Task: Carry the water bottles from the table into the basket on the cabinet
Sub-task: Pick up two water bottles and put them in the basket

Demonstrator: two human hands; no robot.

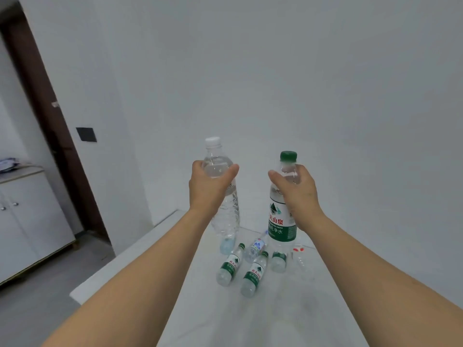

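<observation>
My left hand (209,187) grips a clear, unlabelled water bottle with a white cap (225,211) around its shoulder, lifted above the table. My right hand (299,190) grips a green-capped, green-labelled water bottle (280,221) near its neck, also raised. Below them several small water bottles stand on the white table (190,309): two green-labelled ones (230,265) (254,276) in front, a blue-labelled one (255,249) behind, and others partly hidden by the held bottles. No basket is in view.
A white cabinet with two doors (27,221) stands at the left across grey floor; some items lie on its top (10,164). A dark door frame (50,121) and a white wall close the space behind the table.
</observation>
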